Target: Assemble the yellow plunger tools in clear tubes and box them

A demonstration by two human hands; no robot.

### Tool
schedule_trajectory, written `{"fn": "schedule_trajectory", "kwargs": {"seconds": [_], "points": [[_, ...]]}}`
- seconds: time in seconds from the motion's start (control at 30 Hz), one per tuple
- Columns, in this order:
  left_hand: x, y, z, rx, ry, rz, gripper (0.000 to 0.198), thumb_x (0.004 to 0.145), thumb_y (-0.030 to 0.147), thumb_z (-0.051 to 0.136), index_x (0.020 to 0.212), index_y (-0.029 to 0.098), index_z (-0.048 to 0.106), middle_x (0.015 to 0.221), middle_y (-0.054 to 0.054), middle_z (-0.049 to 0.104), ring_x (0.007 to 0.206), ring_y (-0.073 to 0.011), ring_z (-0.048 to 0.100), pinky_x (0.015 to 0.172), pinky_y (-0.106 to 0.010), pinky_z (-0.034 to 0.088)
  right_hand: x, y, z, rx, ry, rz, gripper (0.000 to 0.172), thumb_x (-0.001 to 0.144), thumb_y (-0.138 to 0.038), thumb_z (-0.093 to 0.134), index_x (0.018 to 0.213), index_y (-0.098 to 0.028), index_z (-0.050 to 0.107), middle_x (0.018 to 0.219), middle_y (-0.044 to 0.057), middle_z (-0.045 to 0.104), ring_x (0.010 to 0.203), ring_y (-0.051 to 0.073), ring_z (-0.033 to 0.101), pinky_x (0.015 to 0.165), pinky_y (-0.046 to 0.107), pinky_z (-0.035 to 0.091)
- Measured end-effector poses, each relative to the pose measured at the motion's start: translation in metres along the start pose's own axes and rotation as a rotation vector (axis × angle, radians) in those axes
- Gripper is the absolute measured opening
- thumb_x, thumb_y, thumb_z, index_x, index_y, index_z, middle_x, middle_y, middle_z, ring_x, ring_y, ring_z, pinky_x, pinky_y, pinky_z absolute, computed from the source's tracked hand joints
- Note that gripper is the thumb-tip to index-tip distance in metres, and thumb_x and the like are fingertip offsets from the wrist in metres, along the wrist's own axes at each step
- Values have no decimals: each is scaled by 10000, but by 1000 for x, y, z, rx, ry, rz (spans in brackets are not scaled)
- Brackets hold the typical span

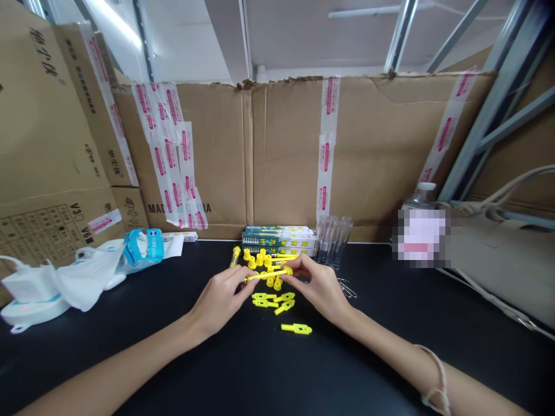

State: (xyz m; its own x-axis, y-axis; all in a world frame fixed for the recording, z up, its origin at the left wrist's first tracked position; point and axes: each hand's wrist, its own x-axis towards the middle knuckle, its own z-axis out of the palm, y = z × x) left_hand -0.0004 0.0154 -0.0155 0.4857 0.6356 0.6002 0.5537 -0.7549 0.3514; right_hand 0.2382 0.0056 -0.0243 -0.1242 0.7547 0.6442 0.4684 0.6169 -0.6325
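My left hand (221, 297) and my right hand (318, 283) meet over a black table (269, 375), both pinching one long yellow plastic piece (266, 275) held level between them. Under and behind it lie several small yellow caps (260, 258) in a heap. Flat yellow key-shaped pieces (273, 300) lie just in front of my hands, and one more yellow key-shaped piece (296, 329) lies alone nearer to me.
Flat printed boxes (277, 238) and clear tubes (333, 236) stand at the back against a taped cardboard wall (286, 156). At the left are a white bag (82, 274), a blue-white packet (145, 247) and a white device (30, 300). A bottle (422, 196) and cables sit at the right.
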Motion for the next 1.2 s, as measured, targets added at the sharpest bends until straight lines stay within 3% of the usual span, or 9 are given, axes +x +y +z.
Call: {"fn": "schedule_trajectory", "kwargs": {"seconds": [0.17,0.3,0.57,0.8,0.97,1.1,1.2], "points": [[0,-2,1,-35,-10,-9,162,994,308,533,998,224,672,954,-11,721,846,-182,694,775,-288,546,-2,-4,4,11,-1,18,212,836,-391,720,842,-219,597,869,37,746,691,190,741,665,326,633],[-1,-3,1,-55,11,-18,181,992,340,538,1094,249,656,1037,-16,722,862,-189,698,784,-295,558,-4,-10,5,52,-44,-8,162,866,-335,692,959,-209,650,974,53,761,763,191,760,728,324,639],[-5,4,1,-75,31,1,237,966,394,572,1149,249,609,965,-7,722,600,-132,638,668,-264,572,-8,-27,9,43,-84,-73,190,902,-262,658,1089,-244,687,1060,44,771,890,210,764,812,331,621],[-6,7,1,-85,9,22,229,978,361,559,1159,236,625,1029,-40,721,706,-159,678,757,-310,588,-10,-27,8,-53,-80,-131,160,917,-293,651,1058,-243,707,1020,50,772,889,214,752,789,315,610],[-5,16,-2,-3,-39,47,264,989,271,501,1232,234,597,1072,-61,692,909,-202,691,837,-335,572,-11,-25,8,-160,-82,-236,176,937,-278,623,1094,-260,702,975,46,753,874,207,726,778,319,592],[-9,26,-3,77,-96,81,304,957,284,507,1245,215,575,1049,-74,654,907,-218,679,785,-323,570,-14,-29,6,-253,-115,-340,196,977,-287,556,1101,-248,704,847,50,701,752,189,680,685,300,565],[-9,29,-4,72,-86,49,253,975,380,506,1112,205,626,943,-53,639,835,-217,668,727,-314,552,-15,-34,8,-295,-161,-400,253,1011,-303,488,1206,-223,628,943,68,721,785,180,687,710,291,568]]}}
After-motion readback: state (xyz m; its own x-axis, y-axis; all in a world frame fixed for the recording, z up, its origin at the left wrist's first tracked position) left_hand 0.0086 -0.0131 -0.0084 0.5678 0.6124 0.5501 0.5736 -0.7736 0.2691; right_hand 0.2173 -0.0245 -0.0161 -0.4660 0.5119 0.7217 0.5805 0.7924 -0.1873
